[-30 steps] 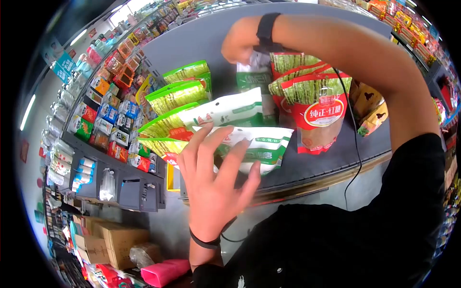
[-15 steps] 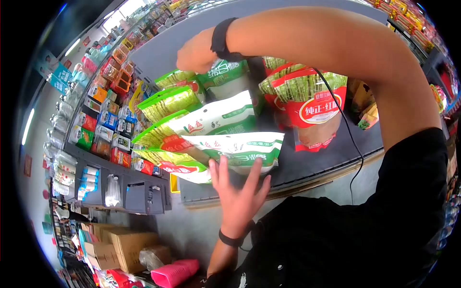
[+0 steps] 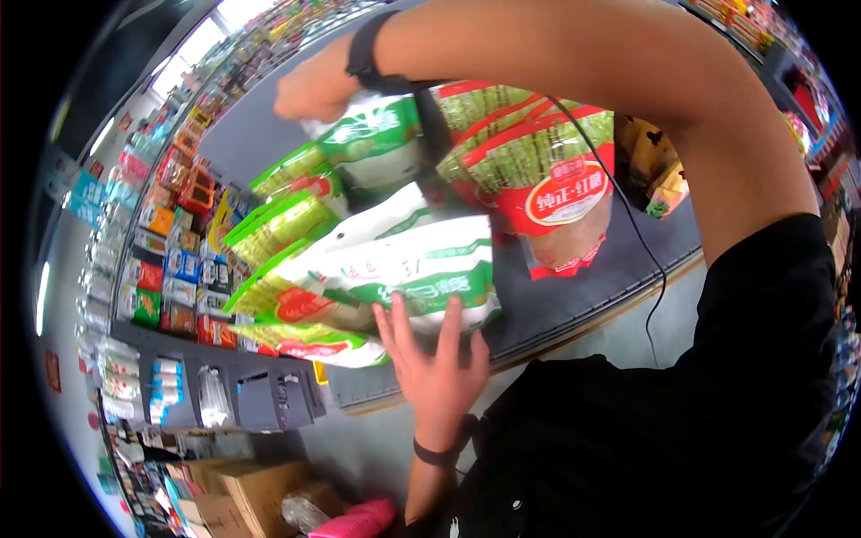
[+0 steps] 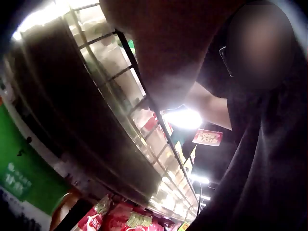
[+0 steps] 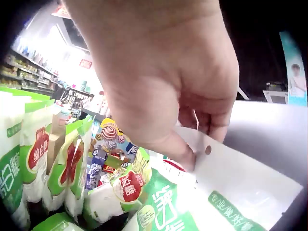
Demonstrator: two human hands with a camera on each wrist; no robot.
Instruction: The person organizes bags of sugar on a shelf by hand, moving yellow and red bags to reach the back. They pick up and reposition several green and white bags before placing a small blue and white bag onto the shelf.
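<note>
In the head view my right hand is at the back left of the shelf, pinching the top edge of a white-and-green sugar bag. The right wrist view shows thumb and fingers on either side of that bag's white top strip, near its punched hole. My left hand has spread, fairly straight fingers touching the lower face of the front white-and-green bag. Another such bag stands just behind it. Left of these is a row of green-topped sugar bags with red labels.
Red brown-sugar bags stand to the right on the dark grey shelf. Yellow bags sit beyond them. A black cable hangs from the right wrist across the scene. Stocked racks line the left; cardboard boxes lie below.
My right hand has moved left with the white-and-green bag, from behind the red bags to beside the green-topped row. The left hand has shifted down onto the front bag's face.
</note>
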